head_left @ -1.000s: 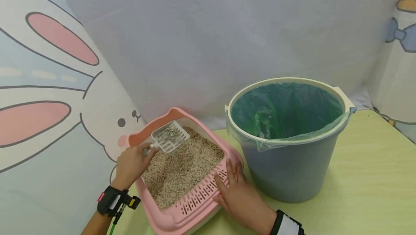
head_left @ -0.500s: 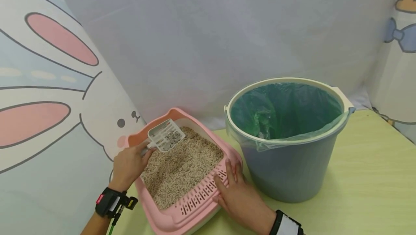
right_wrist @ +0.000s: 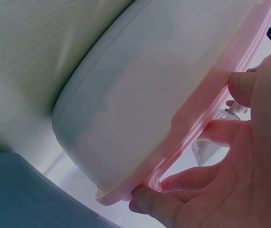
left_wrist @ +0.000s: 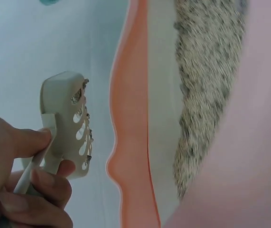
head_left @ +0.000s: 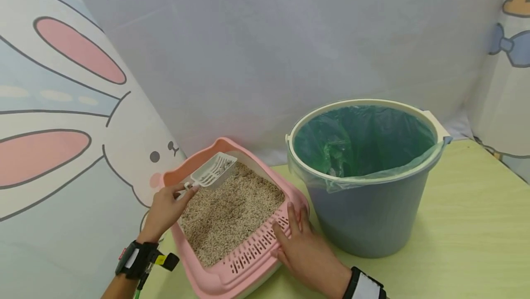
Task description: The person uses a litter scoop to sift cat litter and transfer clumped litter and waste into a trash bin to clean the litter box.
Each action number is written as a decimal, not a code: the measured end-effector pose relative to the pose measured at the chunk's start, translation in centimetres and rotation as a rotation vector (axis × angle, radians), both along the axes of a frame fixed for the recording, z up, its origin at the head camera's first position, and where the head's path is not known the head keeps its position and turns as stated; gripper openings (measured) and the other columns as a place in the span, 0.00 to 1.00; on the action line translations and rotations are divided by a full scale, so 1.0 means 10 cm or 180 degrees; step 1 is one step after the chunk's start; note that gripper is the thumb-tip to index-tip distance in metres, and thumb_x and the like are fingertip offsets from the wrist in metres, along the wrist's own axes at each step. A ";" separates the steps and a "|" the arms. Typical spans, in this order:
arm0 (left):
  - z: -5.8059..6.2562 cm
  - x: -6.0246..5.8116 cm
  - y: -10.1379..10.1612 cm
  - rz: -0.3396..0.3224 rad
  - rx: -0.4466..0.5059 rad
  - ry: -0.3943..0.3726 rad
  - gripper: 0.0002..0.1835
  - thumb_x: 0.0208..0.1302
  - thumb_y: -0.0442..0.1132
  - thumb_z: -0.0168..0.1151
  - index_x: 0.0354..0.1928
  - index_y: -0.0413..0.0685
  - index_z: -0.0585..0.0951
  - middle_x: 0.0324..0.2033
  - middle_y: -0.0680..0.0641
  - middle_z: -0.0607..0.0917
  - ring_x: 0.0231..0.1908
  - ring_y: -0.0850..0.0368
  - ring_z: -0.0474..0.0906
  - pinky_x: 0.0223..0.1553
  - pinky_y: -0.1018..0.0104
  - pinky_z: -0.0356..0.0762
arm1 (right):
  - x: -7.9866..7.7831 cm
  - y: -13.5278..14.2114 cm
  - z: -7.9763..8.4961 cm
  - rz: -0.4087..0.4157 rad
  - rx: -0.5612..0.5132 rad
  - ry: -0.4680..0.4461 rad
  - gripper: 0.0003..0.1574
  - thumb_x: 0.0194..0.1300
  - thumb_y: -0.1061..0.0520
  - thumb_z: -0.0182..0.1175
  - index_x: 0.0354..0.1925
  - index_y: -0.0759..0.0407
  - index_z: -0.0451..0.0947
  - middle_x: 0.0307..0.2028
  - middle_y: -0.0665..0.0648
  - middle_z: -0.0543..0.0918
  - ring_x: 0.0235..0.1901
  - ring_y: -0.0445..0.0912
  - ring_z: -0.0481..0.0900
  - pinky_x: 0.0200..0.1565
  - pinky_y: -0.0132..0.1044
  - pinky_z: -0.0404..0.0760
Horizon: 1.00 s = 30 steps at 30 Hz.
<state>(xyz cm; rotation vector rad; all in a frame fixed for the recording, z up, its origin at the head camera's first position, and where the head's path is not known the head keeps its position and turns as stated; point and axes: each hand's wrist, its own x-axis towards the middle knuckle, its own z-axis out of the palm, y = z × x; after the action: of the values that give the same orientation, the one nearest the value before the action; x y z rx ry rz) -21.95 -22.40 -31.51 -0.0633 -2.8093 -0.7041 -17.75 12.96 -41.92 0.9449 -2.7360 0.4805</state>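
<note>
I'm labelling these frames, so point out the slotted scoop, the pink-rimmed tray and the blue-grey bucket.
Slotted scoop (left_wrist: 65,126): left wrist view, on the body beside its slots.
Pink-rimmed tray (head_left: 248,272): head view, on the front rim.
Blue-grey bucket (head_left: 366,216): head view, on the outer wall facing the camera.

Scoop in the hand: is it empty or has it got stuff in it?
The scoop isn't empty: greyish bits show among its slots.

The scoop (head_left: 208,173) is now tilted by the left hand (head_left: 164,209) so that its outer side wall is exposed, and fewer grey clumps (head_left: 225,166) are seen inside.
</note>
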 end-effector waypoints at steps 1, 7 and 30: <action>0.02 0.00 0.00 0.0005 0.0116 -0.0083 0.25 0.79 0.60 0.56 0.58 0.49 0.86 0.34 0.44 0.89 0.27 0.63 0.79 0.30 0.66 0.72 | 0.00 0.00 0.00 -0.0003 -0.0002 -0.0002 0.36 0.76 0.37 0.60 0.73 0.52 0.74 0.75 0.83 0.60 0.70 0.81 0.66 0.41 0.49 0.90; 0.18 0.04 0.10 0.0004 0.0668 -0.0511 0.30 0.77 0.63 0.56 0.64 0.48 0.84 0.57 0.38 0.85 0.44 0.53 0.83 0.45 0.61 0.77 | -0.01 0.02 -0.01 0.0004 0.0005 0.0139 0.34 0.76 0.37 0.61 0.71 0.52 0.76 0.74 0.83 0.62 0.68 0.81 0.69 0.40 0.48 0.90; 0.92 0.10 0.80 -0.0750 0.0449 -0.0428 0.20 0.79 0.56 0.59 0.57 0.54 0.88 0.43 0.45 0.86 0.36 0.56 0.75 0.35 0.65 0.72 | 0.02 0.01 0.00 0.0042 -0.0110 0.0085 0.35 0.74 0.37 0.62 0.70 0.53 0.77 0.74 0.83 0.63 0.68 0.82 0.69 0.35 0.47 0.90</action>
<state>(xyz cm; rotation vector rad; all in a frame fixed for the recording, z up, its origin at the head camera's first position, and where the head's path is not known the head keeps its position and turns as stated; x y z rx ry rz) -20.98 -14.41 -22.27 -0.3381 -2.8992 -0.9926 -17.57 13.08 -41.94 0.9545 -2.6906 0.5122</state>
